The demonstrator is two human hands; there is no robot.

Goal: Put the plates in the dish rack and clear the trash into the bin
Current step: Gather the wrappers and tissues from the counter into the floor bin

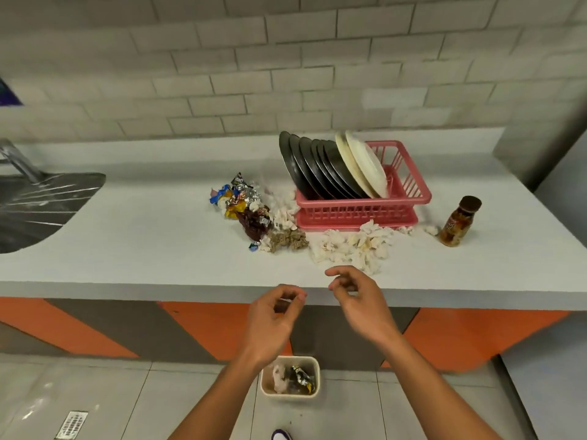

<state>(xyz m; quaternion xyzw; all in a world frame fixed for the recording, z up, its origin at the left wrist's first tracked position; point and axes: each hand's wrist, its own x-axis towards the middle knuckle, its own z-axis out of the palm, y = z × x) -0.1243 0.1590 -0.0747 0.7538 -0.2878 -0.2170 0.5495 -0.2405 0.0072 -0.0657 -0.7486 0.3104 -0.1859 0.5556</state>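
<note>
Several black plates (313,168) and two cream plates (362,165) stand on edge in a pink dish rack (355,212) on the white counter. Left of the rack lies a heap of foil and coloured wrappers (241,201); in front of it lie crumpled white tissues (352,246) and a brownish wad (287,239). A small cream bin (265,381) stands on the floor below the counter edge, with trash inside. My left hand (273,322) and my right hand (355,296) hover at the counter's front edge, fingers loosely curled and apart, holding nothing.
A brown bottle (459,222) with a dark cap stands right of the rack. A steel sink (38,204) with a tap is at the far left. Orange and grey cabinet fronts run below the counter. A floor drain (71,425) sits lower left.
</note>
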